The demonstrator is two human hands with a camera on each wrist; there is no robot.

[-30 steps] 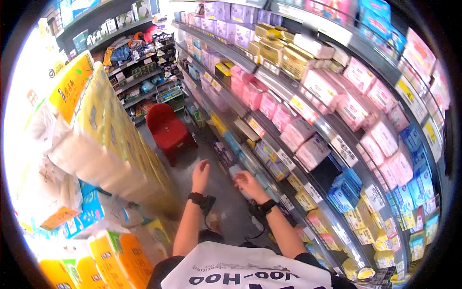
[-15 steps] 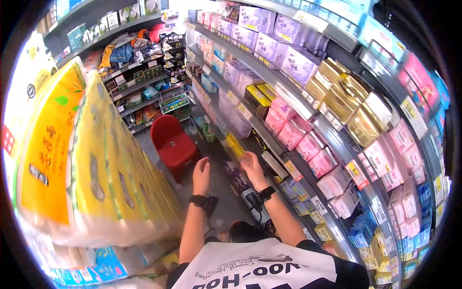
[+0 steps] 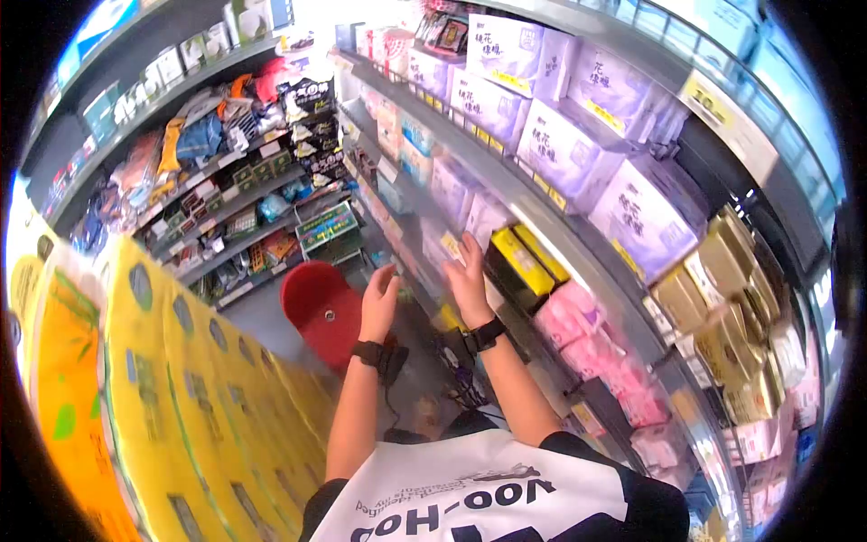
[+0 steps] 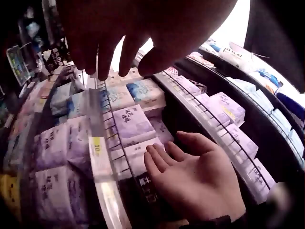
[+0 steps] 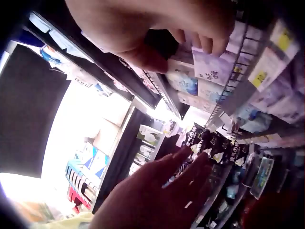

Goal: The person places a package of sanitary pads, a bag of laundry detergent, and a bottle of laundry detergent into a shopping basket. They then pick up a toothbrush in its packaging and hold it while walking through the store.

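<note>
In the head view my left hand (image 3: 379,305) is held up over the aisle with its fingers relaxed and nothing in it. Its outline overlaps the edge of a red chair (image 3: 318,307). Level with it, my right hand (image 3: 468,282) has its fingers spread and holds nothing either. Beside the right hand run the shelves with purple-and-white packs (image 3: 567,152), and black-and-yellow boxes (image 3: 526,262) sit just right of its fingers. The left wrist view shows my right hand (image 4: 198,183) palm up before purple packs. Loosely bent fingers of my left hand hang above.
Tall yellow packs (image 3: 181,361) wall off the left side. Pink packs (image 3: 591,339) and gold packs (image 3: 741,316) fill the right shelves. At the aisle's far end stand shelves with folded clothes (image 3: 203,135) and a green box (image 3: 327,228). Grey floor (image 3: 253,307) surrounds the chair.
The view has moved forward along the aisle and turned, so the purple packs appear larger and nearer. The chair has come close to my left hand. Both hands stay raised, the right one's fingers now spread.
</note>
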